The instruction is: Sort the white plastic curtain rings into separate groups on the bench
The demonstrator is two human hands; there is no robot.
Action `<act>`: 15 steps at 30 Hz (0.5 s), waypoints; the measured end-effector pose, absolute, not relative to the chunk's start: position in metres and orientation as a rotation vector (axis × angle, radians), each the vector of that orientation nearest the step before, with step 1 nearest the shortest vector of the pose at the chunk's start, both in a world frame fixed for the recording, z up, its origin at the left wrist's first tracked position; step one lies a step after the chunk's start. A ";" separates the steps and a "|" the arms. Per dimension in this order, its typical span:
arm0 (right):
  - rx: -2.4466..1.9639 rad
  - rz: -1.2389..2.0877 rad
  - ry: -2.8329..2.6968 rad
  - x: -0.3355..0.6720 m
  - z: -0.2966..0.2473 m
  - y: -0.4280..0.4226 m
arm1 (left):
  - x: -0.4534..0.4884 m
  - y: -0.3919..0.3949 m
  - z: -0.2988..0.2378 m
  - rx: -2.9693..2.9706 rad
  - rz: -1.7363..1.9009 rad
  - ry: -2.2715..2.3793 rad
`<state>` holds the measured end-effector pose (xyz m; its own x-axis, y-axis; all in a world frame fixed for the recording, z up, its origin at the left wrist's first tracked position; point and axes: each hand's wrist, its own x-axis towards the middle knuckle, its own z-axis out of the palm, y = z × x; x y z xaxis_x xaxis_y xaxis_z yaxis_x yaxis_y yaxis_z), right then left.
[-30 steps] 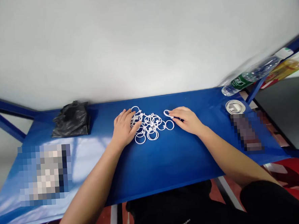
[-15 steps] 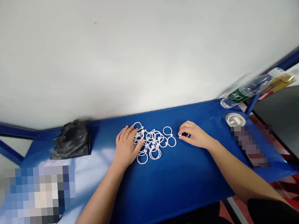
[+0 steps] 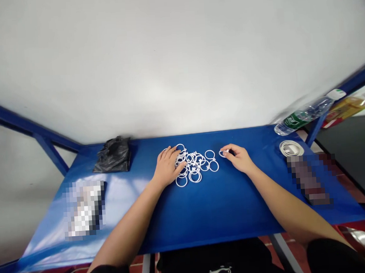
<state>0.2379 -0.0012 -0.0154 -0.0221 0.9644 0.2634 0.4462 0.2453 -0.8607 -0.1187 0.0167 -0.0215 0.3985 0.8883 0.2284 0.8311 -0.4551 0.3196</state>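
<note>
A loose pile of white plastic curtain rings [image 3: 195, 176], each with a small clip or eyelet, lies at the middle of the blue table. Over the pile's left side rests my left hand [image 3: 168, 166], its fingers spread and touching the rings, hiding some of them. To the right of the pile, my right hand [image 3: 238, 157] pinches a single white ring [image 3: 223, 153] between thumb and fingers. That ring is apart from the others, close to the tabletop. Two rings at the pile's right edge lie nearest to this hand.
A crumpled black plastic bag [image 3: 112, 156] sits at the back left, a blurred-out object [image 3: 86, 208] in front of it. On the right are a water bottle [image 3: 305, 114], a coiled white cable [image 3: 291, 148] and a blurred dark object [image 3: 309, 182]. A white wall [image 3: 178, 71] rises behind the table [image 3: 206, 217].
The camera view has shifted, showing more of the table's front and left. My right hand has turned, so the pinched ring shows more clearly. My left hand stays on the pile.
</note>
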 end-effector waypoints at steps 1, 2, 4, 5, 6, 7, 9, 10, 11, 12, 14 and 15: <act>-1.357 0.756 -1.557 0.237 -0.018 0.000 | -0.117 0.018 -0.022 2.497 0.559 1.548; -1.359 0.797 -1.513 0.237 -0.019 0.001 | -0.114 0.018 -0.023 2.500 0.562 1.550; -1.327 0.851 -1.453 0.235 -0.019 0.003 | -0.109 0.019 -0.023 2.500 0.569 1.557; -1.305 0.861 -1.440 0.234 -0.017 0.002 | -0.106 0.020 -0.023 2.501 0.568 1.553; -1.290 0.855 -1.427 0.232 -0.014 0.002 | -0.104 0.020 -0.022 2.502 0.563 1.545; -1.286 0.832 -1.416 0.230 -0.009 0.000 | -0.101 0.020 -0.021 2.497 0.561 1.547; -1.277 0.807 -1.411 0.224 0.003 -0.003 | -0.097 0.018 -0.018 2.485 0.544 1.556; -1.250 0.813 -1.408 0.220 0.010 -0.005 | -0.094 0.017 -0.016 2.480 0.537 1.569; -1.219 0.821 -1.409 0.216 0.016 -0.006 | -0.092 0.016 -0.015 2.480 0.536 1.575; -1.197 0.831 -1.424 0.212 0.022 -0.007 | -0.088 0.014 -0.014 2.482 0.535 1.580; -1.169 0.832 -1.468 0.203 0.031 -0.006 | -0.079 0.011 -0.013 2.483 0.545 1.593; -1.159 0.836 -1.495 0.198 0.035 -0.005 | -0.074 0.010 -0.013 2.480 0.559 1.601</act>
<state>0.1984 -0.0051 0.0346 -0.0132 0.9536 0.3008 0.2435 0.2948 -0.9240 -0.0736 0.0096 -0.0130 0.3658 0.9010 0.2333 0.8502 -0.4254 0.3100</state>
